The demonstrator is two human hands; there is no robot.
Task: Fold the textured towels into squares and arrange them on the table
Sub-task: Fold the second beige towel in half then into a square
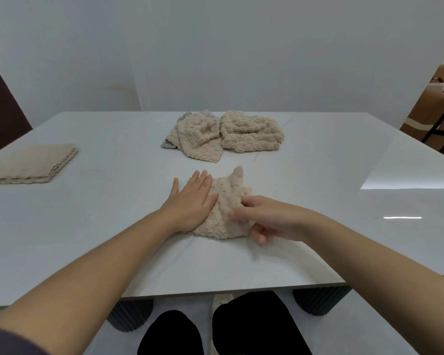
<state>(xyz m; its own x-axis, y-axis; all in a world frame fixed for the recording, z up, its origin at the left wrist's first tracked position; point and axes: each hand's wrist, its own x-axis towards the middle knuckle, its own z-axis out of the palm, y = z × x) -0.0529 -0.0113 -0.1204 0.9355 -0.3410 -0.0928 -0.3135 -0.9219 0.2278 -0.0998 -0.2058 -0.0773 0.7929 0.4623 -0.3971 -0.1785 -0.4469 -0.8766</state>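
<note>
A beige textured towel (227, 201) lies crumpled on the white table (113, 226) in front of me. My left hand (190, 201) rests flat on its left part, fingers spread, pressing it down. My right hand (262, 219) pinches the towel's right edge between thumb and fingers. One corner of the towel sticks up at the far side. Farther back a heap of unfolded beige towels (226, 135) lies on a grey one (168, 144). At the far left sits a stack of folded beige towels (34, 163).
The table's near edge (215, 290) runs just above my knees, with dark ribbed legs under it. A brown chair or furniture piece (431, 119) stands at the right beyond the table. A plain wall is behind.
</note>
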